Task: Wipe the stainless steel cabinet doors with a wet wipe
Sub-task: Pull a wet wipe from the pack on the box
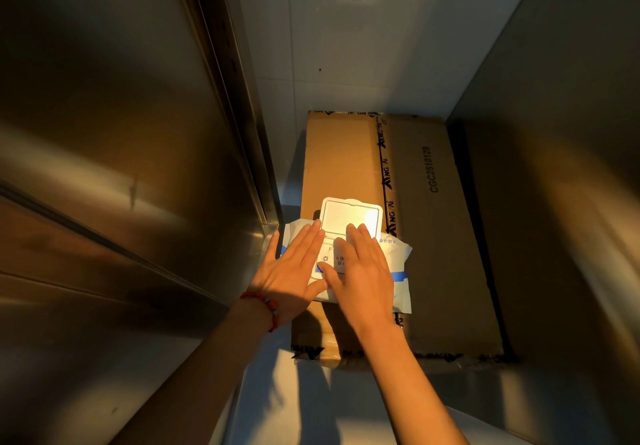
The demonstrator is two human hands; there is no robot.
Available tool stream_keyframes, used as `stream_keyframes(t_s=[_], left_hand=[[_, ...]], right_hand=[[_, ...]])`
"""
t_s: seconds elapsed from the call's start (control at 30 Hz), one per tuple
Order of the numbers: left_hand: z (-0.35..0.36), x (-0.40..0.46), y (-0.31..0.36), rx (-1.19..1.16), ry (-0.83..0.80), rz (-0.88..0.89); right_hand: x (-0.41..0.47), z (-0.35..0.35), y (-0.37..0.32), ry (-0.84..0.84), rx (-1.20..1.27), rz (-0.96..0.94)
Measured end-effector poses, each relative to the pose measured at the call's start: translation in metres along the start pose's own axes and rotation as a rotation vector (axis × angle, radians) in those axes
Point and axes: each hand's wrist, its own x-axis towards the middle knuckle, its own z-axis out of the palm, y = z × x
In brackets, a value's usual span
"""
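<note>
A white and blue pack of wet wipes (pixel 401 257) lies on a cardboard box (pixel 433 237), its white flip lid (pixel 351 216) standing open. My left hand (pixel 294 268), with a red bead bracelet at the wrist, lies flat on the pack's left side with straight fingers. My right hand (pixel 363 268) lies flat over the pack's middle, its fingers straight and reaching the lid's hinge. The pack's opening is hidden under my hands. A stainless steel cabinet door (pixel 104 133) fills the left of the view.
The cardboard box sits on a pale floor (pixel 294 403) between the steel cabinet on the left and a steel panel (pixel 571 167) on the right. A pale wall (pixel 346 46) stands behind the box.
</note>
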Motion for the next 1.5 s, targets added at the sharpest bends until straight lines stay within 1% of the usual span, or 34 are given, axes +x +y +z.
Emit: stream_keyframes(t_s=[0.13, 0.27, 0.43, 0.57, 0.7, 1.03, 1.2, 1.3, 1.5], left_hand=[[0.0, 0.0, 0.0, -0.008, 0.008, -0.001], [0.001, 0.0, -0.001, -0.034, 0.017, 0.0], [0.005, -0.001, -0.001, -0.038, 0.052, -0.003], [0.006, -0.001, -0.001, -0.005, 0.066, 0.001], [0.004, -0.001, -0.001, -0.013, 0.055, 0.0], [0.0, -0.001, 0.001, -0.039, 0.027, -0.007], [0.002, 0.001, 0.001, -0.048, 0.015, -0.012], [0.006, 0.002, -0.001, -0.052, 0.038, -0.007], [0.01, 0.005, -0.005, -0.116, 0.048, 0.006]], right_hand=[[0.0, -0.004, -0.003, 0.042, -0.049, -0.036], [-0.001, -0.008, -0.01, 0.171, -0.115, -0.121], [-0.003, -0.009, -0.01, 0.129, -0.215, -0.187], [-0.003, -0.008, -0.012, 0.087, -0.244, -0.204], [-0.002, -0.008, -0.013, 0.095, -0.229, -0.216], [-0.002, 0.001, -0.009, 0.254, -0.172, -0.207], [-0.003, 0.003, -0.005, 0.279, -0.152, -0.197], [-0.005, 0.003, 0.0, 0.288, -0.142, -0.193], [-0.01, -0.006, 0.022, 0.281, -0.134, -0.191]])
